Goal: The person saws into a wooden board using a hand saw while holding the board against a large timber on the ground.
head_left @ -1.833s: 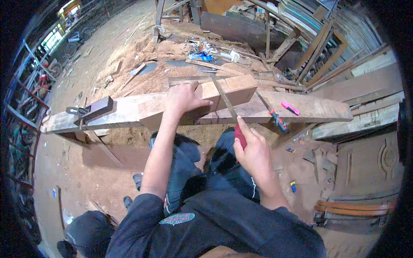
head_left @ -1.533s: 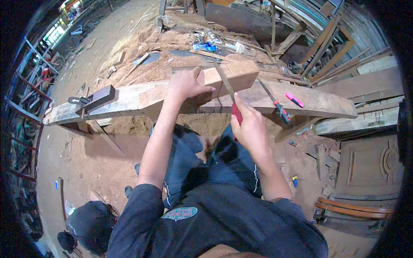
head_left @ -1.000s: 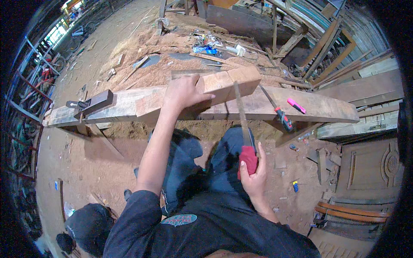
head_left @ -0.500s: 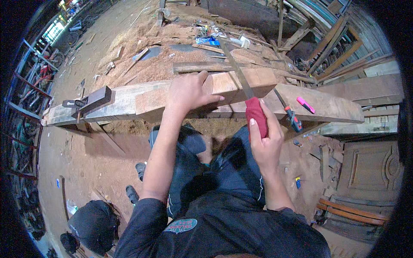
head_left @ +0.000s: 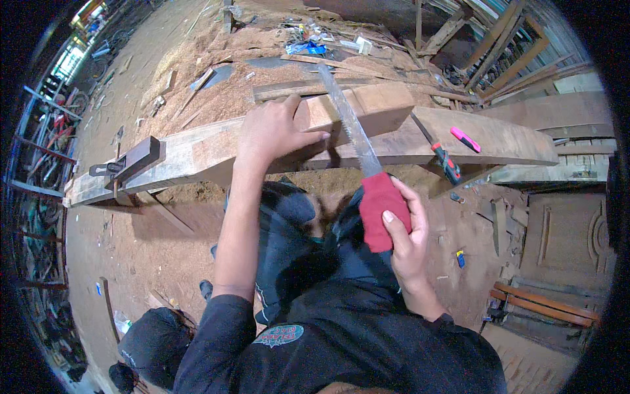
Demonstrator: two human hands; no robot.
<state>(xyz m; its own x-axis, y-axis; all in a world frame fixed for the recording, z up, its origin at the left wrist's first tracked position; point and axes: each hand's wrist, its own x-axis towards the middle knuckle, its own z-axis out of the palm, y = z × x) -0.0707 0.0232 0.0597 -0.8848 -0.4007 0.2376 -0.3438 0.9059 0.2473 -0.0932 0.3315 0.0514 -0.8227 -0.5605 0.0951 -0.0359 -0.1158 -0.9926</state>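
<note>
My left hand is closed over the wooden block, its thumb along the near side and fingertips hidden behind the far edge. The block lies across a long, thick wooden beam. In my right hand is a handsaw, gripped by its handle wrapped in red cloth. The saw's toothed blade slants across the block to the right of my left hand, its tip past the far edge. I cannot tell whether the teeth sit in a cut.
On the beam rest a hand plane at left, a pink marker and a red-and-black-handled tool at right. Sawdust and wood scraps cover the ground beyond. A carved wooden panel lies at right; a black bag-like object at lower left.
My right hand has drawn the saw back toward me, so its handle is nearer my body and more blade shows on my side. My left hand keeps its hold on the block.
</note>
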